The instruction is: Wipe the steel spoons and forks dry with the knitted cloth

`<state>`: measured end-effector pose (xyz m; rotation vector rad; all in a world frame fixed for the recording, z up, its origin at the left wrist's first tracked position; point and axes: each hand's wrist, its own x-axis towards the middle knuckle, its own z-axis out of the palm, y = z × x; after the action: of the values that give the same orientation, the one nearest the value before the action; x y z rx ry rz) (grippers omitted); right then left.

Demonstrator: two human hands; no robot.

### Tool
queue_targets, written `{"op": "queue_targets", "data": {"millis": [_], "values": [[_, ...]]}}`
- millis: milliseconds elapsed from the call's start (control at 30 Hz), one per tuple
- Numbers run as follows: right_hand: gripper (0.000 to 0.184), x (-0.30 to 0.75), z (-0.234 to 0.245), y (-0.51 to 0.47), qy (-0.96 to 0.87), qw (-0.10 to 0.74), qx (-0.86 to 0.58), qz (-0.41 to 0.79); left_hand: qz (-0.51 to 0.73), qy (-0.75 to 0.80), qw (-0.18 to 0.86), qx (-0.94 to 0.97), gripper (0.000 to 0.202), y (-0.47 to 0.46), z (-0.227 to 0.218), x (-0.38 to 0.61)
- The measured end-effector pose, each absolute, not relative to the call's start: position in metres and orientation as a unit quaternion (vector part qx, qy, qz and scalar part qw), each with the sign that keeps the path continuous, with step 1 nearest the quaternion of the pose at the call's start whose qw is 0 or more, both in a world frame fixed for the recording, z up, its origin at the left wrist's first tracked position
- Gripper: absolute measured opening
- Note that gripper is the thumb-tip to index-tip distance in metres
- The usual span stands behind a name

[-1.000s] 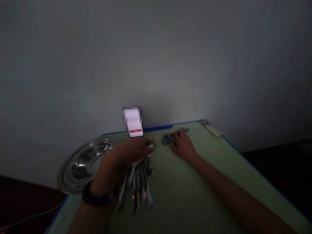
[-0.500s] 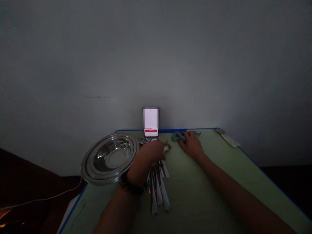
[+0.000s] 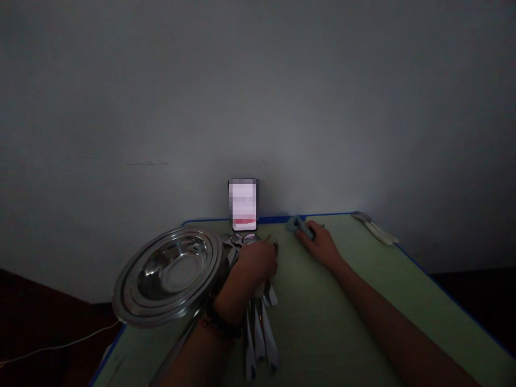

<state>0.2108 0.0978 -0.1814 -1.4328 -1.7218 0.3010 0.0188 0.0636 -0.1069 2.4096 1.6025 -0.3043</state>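
Note:
My left hand (image 3: 258,263) is closed over a heap of metal cutlery (image 3: 260,333), its fingertips mostly hidden from me. Fork tines (image 3: 276,245) poke out just past its fingers, and spoon bowls (image 3: 237,239) show beyond it. Whatever those fingers hold cannot be made out. Farther right, my right hand (image 3: 322,244) grips a bunched grey-green cloth (image 3: 297,224) near the table's back edge. A small dark tip sticks out behind that hand, too little of it to name.
Stacked shiny steel bowls or plates (image 3: 173,274) stand left of my left forearm. A lit phone (image 3: 244,204) leans on the wall behind the cutlery. Pale-handled forks (image 3: 374,228) lie at the back right corner of the green table (image 3: 342,333), which has blue edging.
The view has shifted slightly. My left hand has come a little nearer over the cutlery. My right hand has moved slightly nearer, and less of the metal tip beyond it shows.

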Motion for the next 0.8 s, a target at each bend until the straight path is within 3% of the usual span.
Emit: {"op": "queue_targets", "data": {"millis": [233,533,667,800], "values": [[0.037,0.231,-0.179,0.107,-0.574,0.541,-0.571,0.227,0.000,0.503,0.155,0.850,0.024,0.068,-0.109,0.039],[0.036,0.239,-0.179,0.112,-0.495,0.600,-0.527,0.343,0.087,0.510,0.241,0.821,0.029,0.073,-0.140,0.066],[0.036,0.241,-0.184,0.121,-0.418,0.657,-0.516,0.357,0.105,0.511,0.257,0.813,0.033,0.072,-0.144,0.063],[0.032,0.244,-0.185,0.128,-0.341,0.708,-0.515,0.341,0.115,0.531,0.246,0.803,0.022,0.070,-0.145,0.065]]}}
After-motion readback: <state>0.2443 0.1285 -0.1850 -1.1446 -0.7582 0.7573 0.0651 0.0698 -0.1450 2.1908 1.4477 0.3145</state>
